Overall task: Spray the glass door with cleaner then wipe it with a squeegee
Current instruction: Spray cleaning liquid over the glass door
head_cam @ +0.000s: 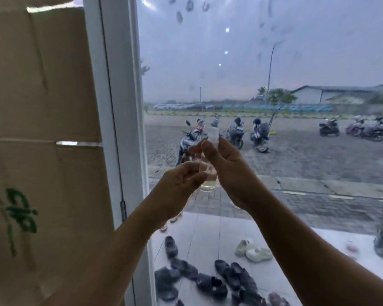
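The glass door, smudged with fingerprints, shows no wet streaks, so spraying seems not yet begun. Before it the left hand grips a small spray bottle by its body, and the right hand pinches its top. No squeegee is in view.

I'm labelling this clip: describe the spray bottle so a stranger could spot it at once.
Find the glass door right of the white frame. Before its middle, the left hand and right hand hold a small spray bottle upright between them. Unlike the dark shoes and scooters behind, it is clear, with a whitish cap and pale yellow liquid at the bottom.
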